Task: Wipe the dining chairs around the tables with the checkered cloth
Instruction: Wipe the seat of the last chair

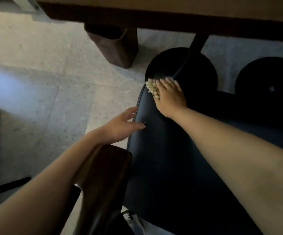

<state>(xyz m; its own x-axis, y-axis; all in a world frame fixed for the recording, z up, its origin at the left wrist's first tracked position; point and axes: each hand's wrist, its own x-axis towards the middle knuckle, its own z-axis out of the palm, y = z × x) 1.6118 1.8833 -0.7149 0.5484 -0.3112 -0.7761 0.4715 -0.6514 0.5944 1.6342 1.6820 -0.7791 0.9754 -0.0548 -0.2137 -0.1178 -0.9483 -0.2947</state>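
spreading beneath both hands and arms, the pale speckled floor [35,78] is the biggest thing, filling the space to the left of the left hand. above and beyond the right hand runs the dark edge of a wooden table [154,16], with a brown block-like leg [113,46] standing up and left of that hand. under both forearms lies the dark blue padded seat [162,158] of a dining chair, and its brown wooden armrest [103,175] sits just below the left forearm. 2 black round bases [203,65] rest on the floor beyond and to the right of the right hand. the right hand [169,97] lies flat with straight fingers, pressing the cloth [151,88] onto the far left corner of the seat; the cloth pokes out pale and bunched at the hand's left side, its pattern too blurred to read. the left hand [122,126] is relaxed and spread, fingers touching the seat's left edge, holding nothing.
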